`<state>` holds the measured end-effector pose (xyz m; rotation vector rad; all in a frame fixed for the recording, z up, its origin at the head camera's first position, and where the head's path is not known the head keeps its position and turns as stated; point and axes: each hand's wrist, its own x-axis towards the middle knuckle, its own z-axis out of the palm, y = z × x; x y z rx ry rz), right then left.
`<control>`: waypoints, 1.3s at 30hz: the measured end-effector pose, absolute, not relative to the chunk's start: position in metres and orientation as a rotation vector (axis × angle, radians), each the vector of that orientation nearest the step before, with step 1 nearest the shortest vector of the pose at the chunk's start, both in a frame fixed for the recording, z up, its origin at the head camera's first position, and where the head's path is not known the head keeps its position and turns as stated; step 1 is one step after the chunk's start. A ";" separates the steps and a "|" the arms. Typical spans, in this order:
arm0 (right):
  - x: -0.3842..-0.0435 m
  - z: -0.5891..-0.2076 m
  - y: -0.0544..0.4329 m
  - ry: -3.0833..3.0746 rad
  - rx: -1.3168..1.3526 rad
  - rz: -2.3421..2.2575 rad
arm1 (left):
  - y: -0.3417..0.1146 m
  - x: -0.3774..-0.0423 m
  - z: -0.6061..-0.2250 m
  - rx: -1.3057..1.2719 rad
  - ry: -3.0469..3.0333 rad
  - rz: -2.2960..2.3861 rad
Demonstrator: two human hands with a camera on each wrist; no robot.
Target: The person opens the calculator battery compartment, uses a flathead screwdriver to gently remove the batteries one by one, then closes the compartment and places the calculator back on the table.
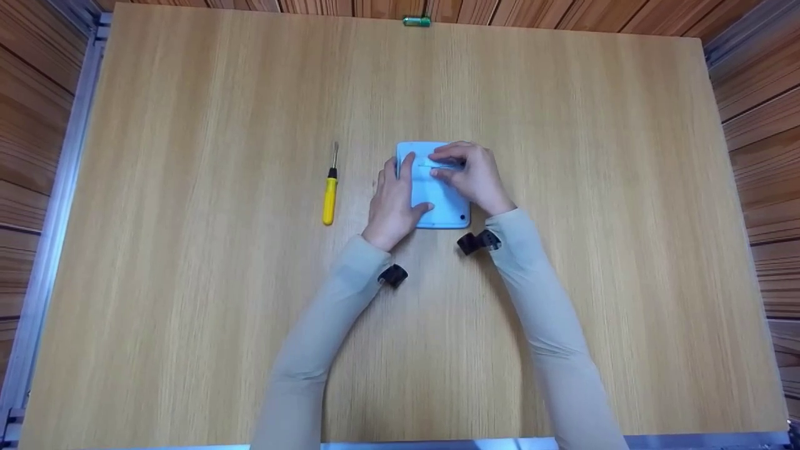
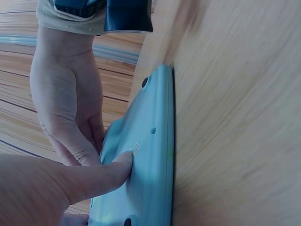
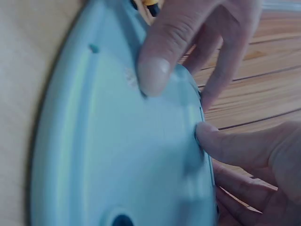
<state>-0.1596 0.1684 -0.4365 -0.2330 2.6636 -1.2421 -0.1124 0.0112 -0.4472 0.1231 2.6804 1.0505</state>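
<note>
A light blue device (image 1: 440,200) lies on the table with dark round feet on its upper face; it looks like the back of a calculator. My left hand (image 1: 392,206) rests along its left side, fingers extended and the thumb (image 2: 110,176) pressing on the face. At the device's far part, my right hand (image 1: 472,175) pinches a thin light blue cover (image 1: 431,165) between thumb and fingers. The right thumb (image 3: 225,141) sits at the edge of this piece in the right wrist view. Part of the cover is hidden by the fingers.
To the left lies a screwdriver (image 1: 329,197) with a yellow handle, its tip pointing away. A green battery-like cylinder (image 1: 416,21) is at the table's far edge. Metal rails (image 1: 56,206) and wood-patterned panels surround the wooden table (image 1: 219,281).
</note>
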 end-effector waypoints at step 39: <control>-0.129 -0.441 0.183 2.844 -0.422 -0.986 | 0.007 -0.113 -0.446 0.142 2.699 1.060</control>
